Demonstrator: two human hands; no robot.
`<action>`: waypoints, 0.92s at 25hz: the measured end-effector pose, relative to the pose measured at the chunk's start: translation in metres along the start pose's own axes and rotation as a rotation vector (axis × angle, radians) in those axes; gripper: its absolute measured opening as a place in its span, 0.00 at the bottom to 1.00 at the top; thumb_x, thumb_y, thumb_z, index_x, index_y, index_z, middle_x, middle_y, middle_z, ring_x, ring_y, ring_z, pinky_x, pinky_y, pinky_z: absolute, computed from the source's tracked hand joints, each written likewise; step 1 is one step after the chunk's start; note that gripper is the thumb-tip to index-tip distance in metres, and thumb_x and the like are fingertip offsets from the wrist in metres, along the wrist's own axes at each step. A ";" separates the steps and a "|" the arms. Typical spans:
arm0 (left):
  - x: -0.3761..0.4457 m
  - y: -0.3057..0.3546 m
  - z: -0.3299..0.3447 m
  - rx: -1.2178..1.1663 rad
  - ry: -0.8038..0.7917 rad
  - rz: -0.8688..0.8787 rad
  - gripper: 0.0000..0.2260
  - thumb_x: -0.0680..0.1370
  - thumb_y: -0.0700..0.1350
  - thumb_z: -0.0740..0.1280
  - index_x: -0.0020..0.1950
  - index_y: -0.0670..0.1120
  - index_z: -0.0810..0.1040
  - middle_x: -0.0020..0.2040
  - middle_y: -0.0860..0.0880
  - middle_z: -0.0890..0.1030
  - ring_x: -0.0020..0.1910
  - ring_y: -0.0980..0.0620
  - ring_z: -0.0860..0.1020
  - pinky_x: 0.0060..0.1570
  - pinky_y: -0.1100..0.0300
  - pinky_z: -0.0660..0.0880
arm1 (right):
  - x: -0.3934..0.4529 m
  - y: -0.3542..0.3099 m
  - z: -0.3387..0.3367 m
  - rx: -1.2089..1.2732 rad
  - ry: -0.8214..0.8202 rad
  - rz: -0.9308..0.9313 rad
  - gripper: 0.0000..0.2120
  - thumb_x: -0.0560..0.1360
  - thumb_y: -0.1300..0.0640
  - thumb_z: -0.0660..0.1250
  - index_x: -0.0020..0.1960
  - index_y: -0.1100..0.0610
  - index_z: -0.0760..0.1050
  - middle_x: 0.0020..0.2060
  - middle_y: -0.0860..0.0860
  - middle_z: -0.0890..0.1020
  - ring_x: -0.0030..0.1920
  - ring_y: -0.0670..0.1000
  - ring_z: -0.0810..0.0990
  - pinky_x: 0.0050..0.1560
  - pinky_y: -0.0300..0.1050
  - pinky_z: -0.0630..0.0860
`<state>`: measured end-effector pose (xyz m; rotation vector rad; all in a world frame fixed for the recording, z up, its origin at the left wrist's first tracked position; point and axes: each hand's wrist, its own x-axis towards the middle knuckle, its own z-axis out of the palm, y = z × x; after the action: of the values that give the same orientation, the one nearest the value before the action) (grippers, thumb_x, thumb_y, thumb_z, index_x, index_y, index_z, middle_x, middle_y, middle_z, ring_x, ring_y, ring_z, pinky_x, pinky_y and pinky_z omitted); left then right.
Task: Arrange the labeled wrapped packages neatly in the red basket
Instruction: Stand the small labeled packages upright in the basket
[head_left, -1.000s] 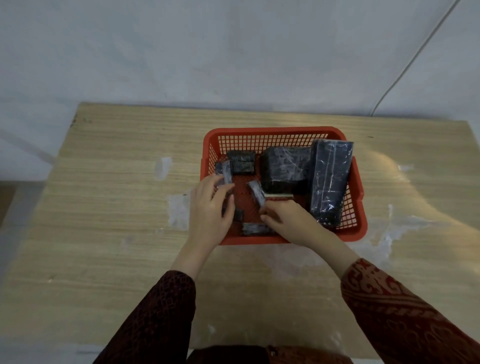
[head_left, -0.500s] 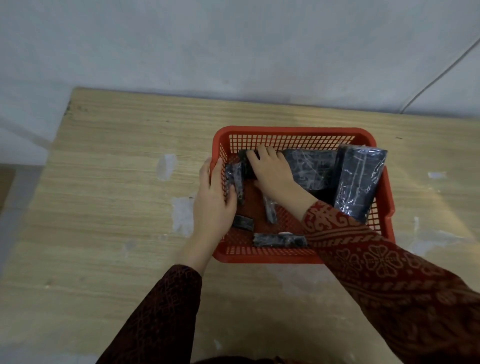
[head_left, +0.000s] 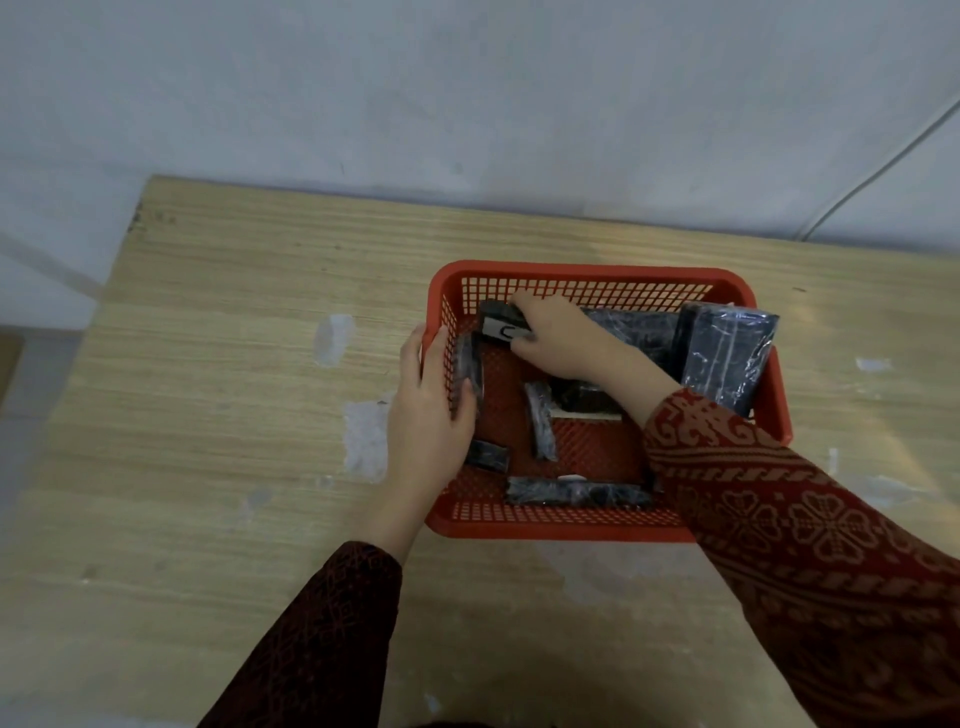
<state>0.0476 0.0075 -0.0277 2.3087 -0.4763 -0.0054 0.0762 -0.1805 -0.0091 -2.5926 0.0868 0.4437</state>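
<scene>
Resting on the wooden surface (head_left: 218, 395), the red basket (head_left: 597, 527) is gripped at its left wall by the left hand (head_left: 428, 410), whose thumb presses a thin wrapped package (head_left: 469, 366) against the mesh. A labeled package (head_left: 501, 325) in the far-left corner is clasped by the right hand (head_left: 558, 338); a white label with a dark mark is shown. Other black, shiny film-wrapped packages are seen inside: a tall one (head_left: 724, 356) leaning at the right wall, a long one (head_left: 576, 492) along the near wall.

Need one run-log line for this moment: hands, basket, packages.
left hand: grips red basket left wall, thumb on slim package | right hand: holds labeled package, far-left corner | tall package: leans, right wall
</scene>
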 end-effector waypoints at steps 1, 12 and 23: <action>0.000 0.000 0.000 -0.006 0.001 0.005 0.24 0.77 0.40 0.64 0.73 0.42 0.64 0.73 0.41 0.62 0.63 0.61 0.64 0.56 0.75 0.59 | 0.000 -0.001 -0.004 0.083 -0.030 0.033 0.10 0.75 0.59 0.64 0.54 0.62 0.71 0.43 0.56 0.77 0.43 0.55 0.76 0.34 0.44 0.66; 0.001 -0.002 0.000 0.012 0.006 0.020 0.24 0.78 0.41 0.64 0.73 0.43 0.63 0.73 0.43 0.62 0.59 0.71 0.57 0.53 0.77 0.63 | 0.005 0.005 -0.007 0.249 -0.007 0.199 0.18 0.75 0.55 0.68 0.62 0.60 0.70 0.57 0.60 0.77 0.52 0.59 0.79 0.52 0.52 0.77; 0.001 -0.001 0.001 0.007 0.018 0.033 0.24 0.77 0.39 0.64 0.72 0.40 0.65 0.72 0.40 0.63 0.61 0.61 0.65 0.53 0.72 0.63 | 0.026 0.000 0.003 0.254 -0.026 0.448 0.17 0.77 0.60 0.64 0.64 0.65 0.69 0.62 0.63 0.75 0.59 0.63 0.76 0.60 0.54 0.76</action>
<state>0.0487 0.0074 -0.0289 2.3055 -0.5066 0.0330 0.1003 -0.1786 -0.0202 -2.3065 0.6787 0.5809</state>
